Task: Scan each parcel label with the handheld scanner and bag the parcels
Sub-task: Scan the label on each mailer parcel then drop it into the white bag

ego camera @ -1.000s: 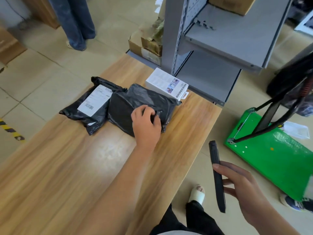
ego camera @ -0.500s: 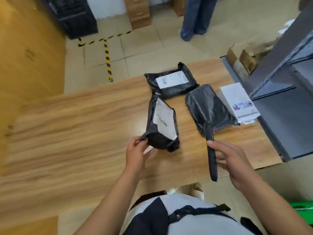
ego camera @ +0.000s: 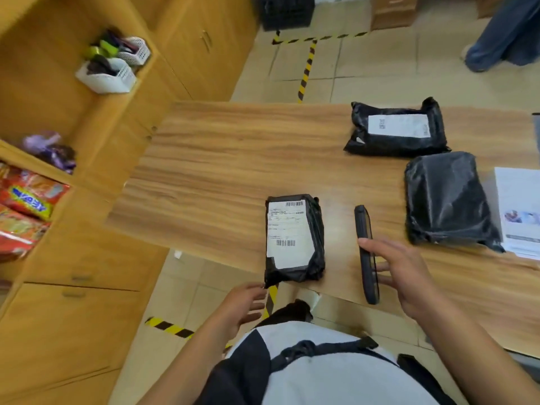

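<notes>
A black parcel (ego camera: 295, 238) lies flat and label up at the near edge of the wooden table (ego camera: 219, 159), its near end overhanging. My left hand (ego camera: 245, 302) is just below that end, fingers spread, fingertips touching the plastic corner. My right hand (ego camera: 409, 276) grips a slim black handheld scanner (ego camera: 366, 252), held edge-on just right of the parcel. A second black parcel (ego camera: 397, 130) with a white label lies at the far right. A third black parcel (ego camera: 447, 200) shows no label.
A white box (ego camera: 520, 211) lies at the table's right edge. Wooden cabinets on the left hold white baskets (ego camera: 108, 74) and snack packets (ego camera: 26, 200). Beyond the table are a black crate (ego camera: 286, 10), hazard tape on the floor and another person's legs (ego camera: 505, 33).
The view has swung left. The labelled parcel, tilted up in my left hand before, now lies flat at the table's near edge, and my fingers have opened. The scanner stays in my right hand.
</notes>
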A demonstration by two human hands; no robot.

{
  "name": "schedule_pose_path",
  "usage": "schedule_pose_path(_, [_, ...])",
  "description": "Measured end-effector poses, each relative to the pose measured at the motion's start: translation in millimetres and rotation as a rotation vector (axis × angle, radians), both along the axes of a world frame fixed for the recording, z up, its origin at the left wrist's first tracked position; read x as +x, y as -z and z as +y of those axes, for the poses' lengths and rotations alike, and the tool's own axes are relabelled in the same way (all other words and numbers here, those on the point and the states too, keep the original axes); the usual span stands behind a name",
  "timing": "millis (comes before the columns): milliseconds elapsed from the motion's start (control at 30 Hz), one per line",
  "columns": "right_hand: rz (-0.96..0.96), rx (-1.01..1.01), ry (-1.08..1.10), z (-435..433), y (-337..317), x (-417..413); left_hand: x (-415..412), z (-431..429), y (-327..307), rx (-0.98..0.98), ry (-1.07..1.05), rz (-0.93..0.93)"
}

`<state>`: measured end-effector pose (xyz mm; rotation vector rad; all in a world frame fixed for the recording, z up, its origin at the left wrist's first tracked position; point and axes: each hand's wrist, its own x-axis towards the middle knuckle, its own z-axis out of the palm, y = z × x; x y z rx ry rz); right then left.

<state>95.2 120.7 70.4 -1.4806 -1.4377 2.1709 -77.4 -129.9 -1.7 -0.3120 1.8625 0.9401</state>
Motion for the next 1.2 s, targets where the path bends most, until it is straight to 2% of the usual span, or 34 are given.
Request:
schedule_pose_path(100, [0.013,-0.019,-0.006,-8,5,9,-11,-2,-13,-0.065,0.066,0.191])
schedule_pose_path(167, [0.026,-0.028,-0.001,-13,6,19,-26,7,-19,-0.038,0.140,0.340])
schedule_pose_path(300, [0.019,0.002,0.020,-24,6,36,-62,41,-21,-0.018,0.585,0.655])
schedule_pose_path(400, [-0.058,0.088,-0.010,-28,-1,43,-83,72,-10,-0.042,0.946,0.774])
schedule_pose_path(500, [-0.163,0.238,-0.150,-24,-21,40,-96,93,15,-0.118,1.348,0.889])
schedule_pose_path(567, [-0.311,0.360,-0.308,-20,-38,34,-99,98,35,-0.118,1.496,0.935])
schedule_pose_path(700, [-0.667,0.729,-0.665,-17,-68,8,-104,96,60,-0.052,1.532,0.961])
schedule_pose_path(800, [-0.834,0.898,-0.901,-25,-84,-17,-109,91,68,0.044,1.519,0.953])
schedule_pose_path(900, [-0.948,0.933,-1.090,-39,-93,-45,-112,87,73,0.122,1.515,0.926])
schedule_pose_path(967, [-1.006,0.933,-1.140,-49,-94,-62,-113,85,75,0.153,1.513,0.922])
schedule_pose_path(1200, [-1.147,0.842,-1.130,-82,-96,-91,-122,85,86,0.243,1.519,0.947])
